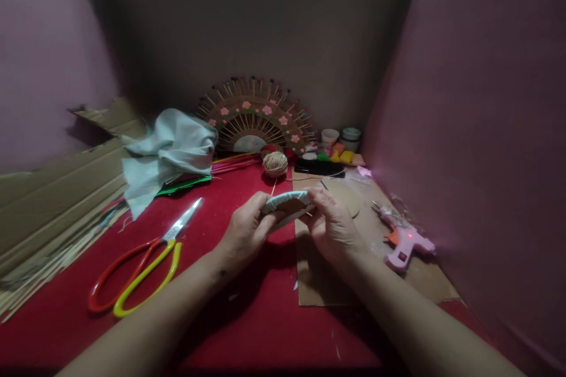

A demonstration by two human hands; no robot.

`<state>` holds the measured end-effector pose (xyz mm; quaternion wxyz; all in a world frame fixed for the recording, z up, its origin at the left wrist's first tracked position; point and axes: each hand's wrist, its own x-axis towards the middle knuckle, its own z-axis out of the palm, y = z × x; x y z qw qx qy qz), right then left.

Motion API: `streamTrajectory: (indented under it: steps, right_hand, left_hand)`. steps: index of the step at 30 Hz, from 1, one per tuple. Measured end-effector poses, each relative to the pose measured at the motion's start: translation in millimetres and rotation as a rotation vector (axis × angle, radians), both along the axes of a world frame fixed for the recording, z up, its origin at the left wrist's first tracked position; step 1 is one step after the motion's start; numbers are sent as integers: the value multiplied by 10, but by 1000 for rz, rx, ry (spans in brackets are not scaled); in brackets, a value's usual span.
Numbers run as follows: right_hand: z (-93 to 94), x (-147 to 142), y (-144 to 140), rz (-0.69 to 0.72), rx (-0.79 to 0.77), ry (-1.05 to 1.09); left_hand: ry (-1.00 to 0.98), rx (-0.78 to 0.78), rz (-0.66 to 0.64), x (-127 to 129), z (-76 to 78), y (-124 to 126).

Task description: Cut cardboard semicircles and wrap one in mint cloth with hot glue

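Between my two hands is a cardboard disc edged with pale blue fabric [289,205], raised above the table and tilted. My left hand [247,221] pinches its left edge, with the thumb on the near side. My right hand [331,224] grips the right edge, fingers curled round it. The fabric is folded over the rim in small pleats, and brown cardboard shows inside. Just behind the disc sits a ball of twine [275,164]. A thin stick or strand end shows close to the right fingers; I cannot tell which.
Scissors [170,241] with red and yellow handles lie at left, near thin sticks [66,256] and crumpled pale cloth [177,141]. A pink glue gun [409,244], its light lit, rests on the right over cardboard [318,283]. A decorated fan [256,109] stands at the back wall.
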<state>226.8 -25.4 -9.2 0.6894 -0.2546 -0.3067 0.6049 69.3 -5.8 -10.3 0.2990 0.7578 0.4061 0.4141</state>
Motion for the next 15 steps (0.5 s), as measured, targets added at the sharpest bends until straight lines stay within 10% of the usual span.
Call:
streamTrajectory:
  steps: [15]
  right_hand:
    - [21, -73, -32, -30, -26, -47]
  left_hand:
    - [9, -126, -46, -25, 55, 13]
